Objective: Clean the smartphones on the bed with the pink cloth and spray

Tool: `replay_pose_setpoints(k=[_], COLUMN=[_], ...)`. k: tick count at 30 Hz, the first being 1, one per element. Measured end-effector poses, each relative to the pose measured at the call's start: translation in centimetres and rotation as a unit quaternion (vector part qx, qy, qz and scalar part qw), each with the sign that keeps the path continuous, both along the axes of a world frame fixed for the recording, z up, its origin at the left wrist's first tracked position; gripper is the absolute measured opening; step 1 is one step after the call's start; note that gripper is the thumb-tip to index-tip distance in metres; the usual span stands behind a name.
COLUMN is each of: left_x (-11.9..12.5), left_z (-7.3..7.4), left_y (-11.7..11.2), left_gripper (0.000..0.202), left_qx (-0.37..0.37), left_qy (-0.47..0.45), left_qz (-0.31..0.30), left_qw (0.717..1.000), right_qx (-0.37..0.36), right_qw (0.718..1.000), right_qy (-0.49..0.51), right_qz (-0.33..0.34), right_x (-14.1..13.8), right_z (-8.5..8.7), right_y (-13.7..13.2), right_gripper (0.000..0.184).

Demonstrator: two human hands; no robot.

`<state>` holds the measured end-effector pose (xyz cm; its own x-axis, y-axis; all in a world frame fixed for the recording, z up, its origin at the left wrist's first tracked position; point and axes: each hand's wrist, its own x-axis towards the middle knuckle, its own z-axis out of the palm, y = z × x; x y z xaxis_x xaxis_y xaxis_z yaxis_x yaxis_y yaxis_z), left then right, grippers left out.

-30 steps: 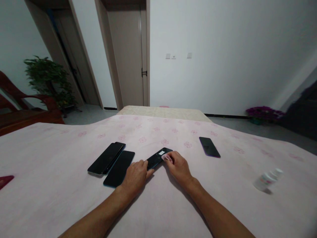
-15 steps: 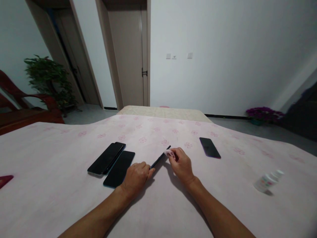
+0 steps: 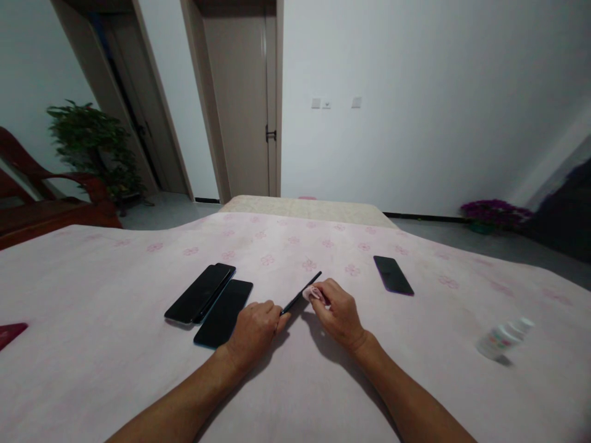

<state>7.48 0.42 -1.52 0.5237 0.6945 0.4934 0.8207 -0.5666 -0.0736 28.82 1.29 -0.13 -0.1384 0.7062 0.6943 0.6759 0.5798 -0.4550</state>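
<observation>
My left hand (image 3: 257, 327) is closed on the near end of a dark smartphone (image 3: 301, 292), which is seen edge-on as a thin slanting bar above the table. In my right hand (image 3: 338, 312), a small crumpled pale pink cloth (image 3: 313, 293) is pinched between thumb and fingers. The cloth lies against the phone's edge, past its middle. Just left of my left hand, a black phone (image 3: 225, 314) lies flat, its near corner close to my wrist. Beside it are two overlapping phones (image 3: 199, 294), screens up.
Another phone (image 3: 393, 275) lies to the right on the pink flowered tablecloth (image 3: 323, 394). A white bottle (image 3: 503, 338) is at the far right. A dark red object (image 3: 12, 334) shows at the left edge. Beyond the table are a wooden chair (image 3: 60, 203) and a door (image 3: 240, 104).
My right hand has drawn the cloth a little way down along the phone's edge toward my left hand. The left hand keeps its hold on the phone.
</observation>
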Motion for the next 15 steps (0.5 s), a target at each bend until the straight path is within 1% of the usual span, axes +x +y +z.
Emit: replay_pose_setpoints(k=[2, 7, 12, 15], left_x=[0.00, -0.01, 0.05, 0.13], left_z=[0.03, 0.01, 0.04, 0.19], left_y=[-0.01, -0.10, -0.20, -0.29], left_gripper=[0.023, 0.023, 0.022, 0.023], left_qx=[0.005, 0.017, 0.015, 0.004], left_qy=[0.001, 0.005, 0.008, 0.011], left_qz=[-0.004, -0.010, -0.005, 0.000], left_qw=[1.000, 1.000, 1.000, 1.000], right_qx=[-0.007, -0.001, -0.007, -0.001], right_qw=[1.000, 1.000, 1.000, 1.000], right_qy=[-0.002, 0.017, -0.003, 0.004], right_qz=[0.006, -0.016, 0.022, -0.003], right_x=[-0.27, -0.52, -0.65, -0.59], right_z=[0.12, 0.20, 0.06, 0.03], right_y=[-0.23, -0.34, -0.42, -0.22], right_gripper=[0.013, 0.012, 0.013, 0.011])
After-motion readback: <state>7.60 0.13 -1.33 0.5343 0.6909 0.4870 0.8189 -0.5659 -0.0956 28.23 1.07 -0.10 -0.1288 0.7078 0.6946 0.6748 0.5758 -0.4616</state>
